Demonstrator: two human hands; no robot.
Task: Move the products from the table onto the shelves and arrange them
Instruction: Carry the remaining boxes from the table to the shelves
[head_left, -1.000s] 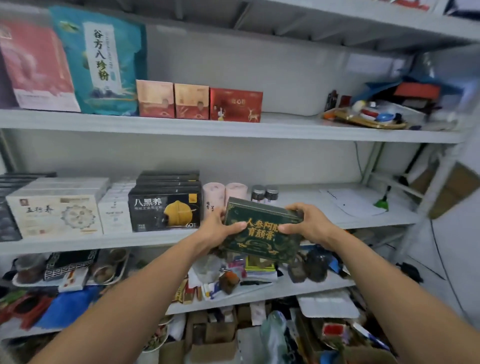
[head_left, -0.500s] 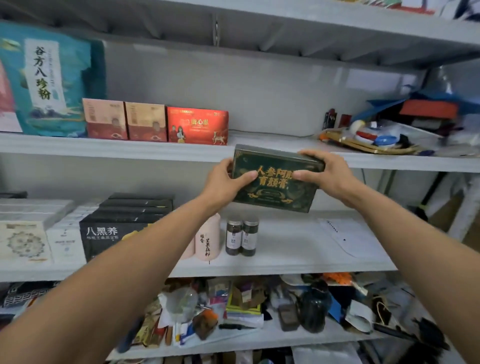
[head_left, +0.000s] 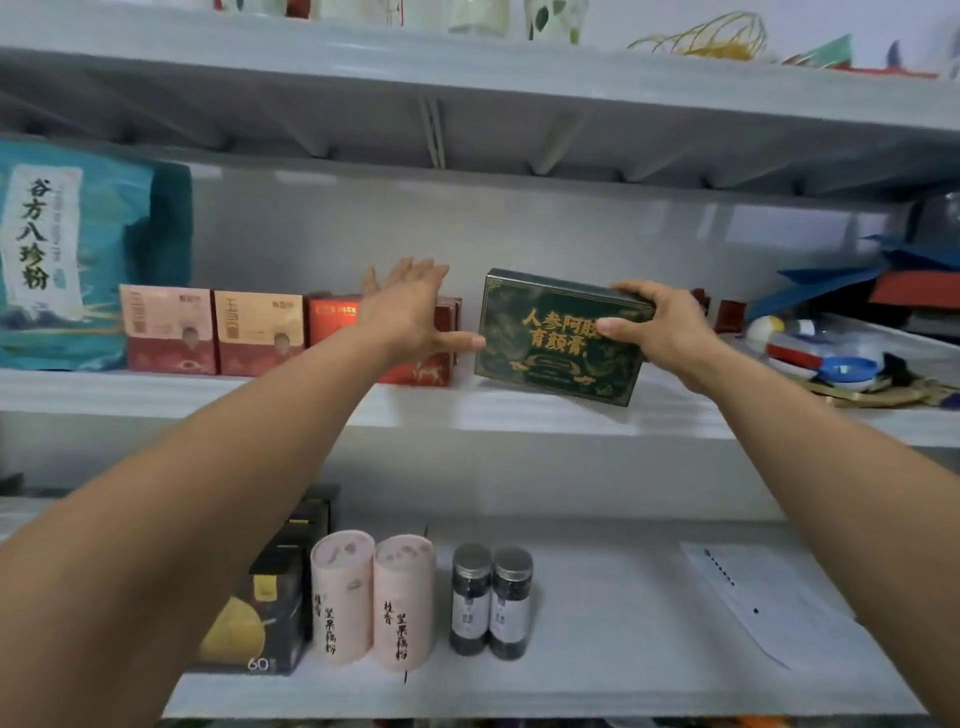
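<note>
Just right of the red box (head_left: 434, 370), the green box (head_left: 545, 338) sat tilted at the shelf (head_left: 519, 413). The right hand (head_left: 662, 332) gripped its right end, fingers curled over the top. The left hand (head_left: 410, 312) lay flat against the red box, fingers straight, thumb touching the green box.

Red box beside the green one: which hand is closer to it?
Left. The left hand is spread open right in front of the red box, covering part of it. The right hand is farther right, gripping the dark green box.
</note>
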